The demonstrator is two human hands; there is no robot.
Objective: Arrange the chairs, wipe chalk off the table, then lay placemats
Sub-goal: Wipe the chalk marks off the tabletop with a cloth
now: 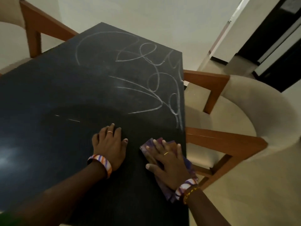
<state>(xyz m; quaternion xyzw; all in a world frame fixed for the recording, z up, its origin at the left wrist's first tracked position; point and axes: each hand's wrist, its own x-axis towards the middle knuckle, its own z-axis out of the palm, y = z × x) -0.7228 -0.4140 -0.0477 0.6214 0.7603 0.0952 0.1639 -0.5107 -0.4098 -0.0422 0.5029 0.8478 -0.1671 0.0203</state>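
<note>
The black table (pixel 65 88) fills the middle of the head view. White chalk scribbles (pixel 151 82) loop across its far and right part, and two short chalk dashes (pixel 74 120) lie nearer me. My right hand (pixel 166 162) presses flat, fingers spread, on a purple cloth (pixel 151 144) near the table's right edge. My left hand (pixel 110 144) rests flat on the bare tabletop just left of the cloth.
A cream upholstered chair with wooden arms (pixel 244 128) stands close against the table's right side. Another wooden chair (pixel 32 30) stands at the far left corner. A dark doorway (pixel 280 46) is at the upper right, beyond pale floor.
</note>
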